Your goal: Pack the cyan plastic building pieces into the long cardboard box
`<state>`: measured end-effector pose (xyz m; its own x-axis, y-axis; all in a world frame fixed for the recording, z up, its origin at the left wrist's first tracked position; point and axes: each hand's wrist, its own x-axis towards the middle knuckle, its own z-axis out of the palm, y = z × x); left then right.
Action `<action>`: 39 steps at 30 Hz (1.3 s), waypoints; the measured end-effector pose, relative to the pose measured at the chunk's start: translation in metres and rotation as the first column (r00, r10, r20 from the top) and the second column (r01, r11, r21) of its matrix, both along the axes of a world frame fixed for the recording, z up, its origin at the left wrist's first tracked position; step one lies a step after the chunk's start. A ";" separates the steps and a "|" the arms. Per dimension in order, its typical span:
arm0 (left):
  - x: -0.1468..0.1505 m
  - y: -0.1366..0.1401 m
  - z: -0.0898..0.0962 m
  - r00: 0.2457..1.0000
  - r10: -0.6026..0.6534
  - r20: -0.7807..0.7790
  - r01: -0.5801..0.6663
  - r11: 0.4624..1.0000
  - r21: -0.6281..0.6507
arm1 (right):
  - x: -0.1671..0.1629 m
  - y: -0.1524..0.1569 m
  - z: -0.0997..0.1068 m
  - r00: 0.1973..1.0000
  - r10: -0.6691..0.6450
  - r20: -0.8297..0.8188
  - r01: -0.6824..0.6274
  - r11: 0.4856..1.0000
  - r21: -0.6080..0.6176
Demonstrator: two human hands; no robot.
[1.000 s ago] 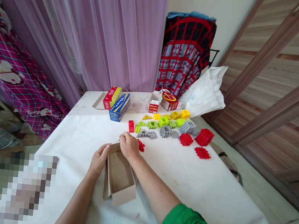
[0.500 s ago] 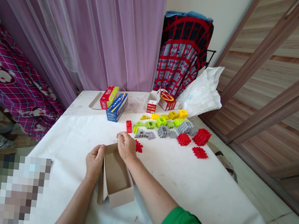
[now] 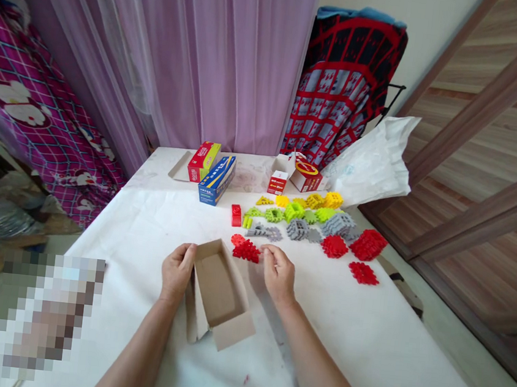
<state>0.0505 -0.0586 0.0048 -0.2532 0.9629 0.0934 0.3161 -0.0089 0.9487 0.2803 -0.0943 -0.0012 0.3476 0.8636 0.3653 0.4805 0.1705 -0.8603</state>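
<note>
An open cardboard box [image 3: 220,285], plain brown inside, rests on the white-covered table with loose flaps at its near end. My left hand [image 3: 176,271] pinches its far left corner, thumb on top. To the right of the box, my right hand [image 3: 281,277] has thumb and finger drawn together at the right edge of a red toothed building block [image 3: 247,251]. The fingertips seem to grip that edge, though the contact is small in view. Beside this block lies a lighter red piece [image 3: 237,239], partly overlapped.
Behind stand several green blocks [image 3: 294,211], yellow blocks [image 3: 333,199], grey blocks [image 3: 298,229] and red blocks [image 3: 368,245]. A blue box [image 3: 216,183], a red-yellow box [image 3: 204,162], red-white boxes [image 3: 307,177] and a white bag [image 3: 368,162] line the far edge.
My right hand has left the box's far edge and moved right to the red block. My left hand still holds the box. The view has shifted a little to the left.
</note>
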 end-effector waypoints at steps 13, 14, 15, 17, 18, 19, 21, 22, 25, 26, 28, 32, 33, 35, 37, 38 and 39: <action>-0.003 0.015 0.001 0.995 0.004 -0.104 -0.001 1.000 0.029 | 0.028 -0.015 -0.030 0.998 -0.060 -0.012 0.059 0.996 -0.071; -0.004 0.017 0.002 0.992 0.003 -0.122 0.001 0.999 0.035 | 0.028 -0.015 -0.029 0.998 -0.056 -0.005 0.055 0.996 -0.075; -0.006 0.019 0.003 0.990 0.003 -0.141 0.003 0.999 0.042 | 0.027 -0.016 -0.029 0.999 -0.052 0.002 0.052 0.996 -0.078; -0.010 0.025 0.005 0.982 0.001 -0.191 0.011 0.998 0.061 | 0.027 -0.016 -0.029 0.999 -0.043 0.014 0.044 0.996 -0.083; -0.012 0.029 0.007 0.975 0.000 -0.223 0.016 0.997 0.070 | 0.027 -0.016 -0.028 0.999 -0.037 0.022 0.039 0.996 -0.084; -0.013 0.032 0.009 0.967 0.001 -0.256 0.020 0.997 0.080 | 0.027 -0.017 -0.028 0.999 -0.029 0.031 0.032 0.996 -0.084; -0.017 0.039 0.011 0.949 0.010 -0.314 0.021 0.995 0.097 | 0.027 -0.017 -0.029 0.999 -0.017 0.049 0.021 0.996 -0.082; -0.018 0.041 0.012 0.944 0.017 -0.330 0.017 0.995 0.100 | 0.027 -0.017 -0.029 0.998 -0.011 0.057 0.016 0.997 -0.082; -0.021 0.046 0.010 0.946 0.030 -0.322 -0.003 0.997 0.082 | 0.028 -0.016 -0.032 0.998 -0.002 0.069 0.008 0.996 -0.086; -0.021 0.046 0.009 0.951 0.031 -0.309 -0.011 0.998 0.068 | 0.028 -0.016 -0.033 0.998 0.003 0.070 0.004 0.996 -0.088; -0.021 0.046 0.006 0.957 0.033 -0.287 -0.021 0.999 0.046 | 0.029 -0.016 -0.035 0.997 0.016 0.075 -0.009 0.996 -0.092; -0.019 0.045 0.004 0.962 0.028 -0.272 -0.021 0.999 0.028 | 0.029 -0.015 -0.037 0.993 0.030 0.110 -0.019 0.996 -0.093; -0.018 0.045 0.004 0.961 0.025 -0.277 -0.018 1.000 0.025 | 0.029 -0.015 -0.036 0.992 0.029 0.122 -0.018 0.996 -0.091; -0.015 0.046 0.006 0.955 0.018 -0.297 -0.012 1.000 0.023 | 0.028 -0.015 -0.036 0.989 0.030 0.145 -0.017 0.996 -0.086; -0.012 0.047 0.006 0.945 0.011 -0.326 -0.001 1.000 0.028 | 0.027 -0.015 -0.035 0.986 0.026 0.167 -0.013 0.996 -0.084; -0.010 0.048 0.006 0.942 0.006 -0.336 0.005 0.999 0.032 | 0.027 -0.015 -0.034 0.984 0.021 0.177 -0.007 0.997 -0.083; -0.009 0.048 0.006 0.940 -0.001 -0.340 0.014 0.999 0.035 | 0.026 -0.015 -0.033 0.982 0.015 0.188 0.000 0.997 -0.081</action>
<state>0.0418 -0.0102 0.0105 -0.1927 0.9591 0.2075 0.6195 -0.0451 0.7837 0.3067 -0.1097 -0.0347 0.2725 0.8950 0.3532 0.6342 0.1090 -0.7654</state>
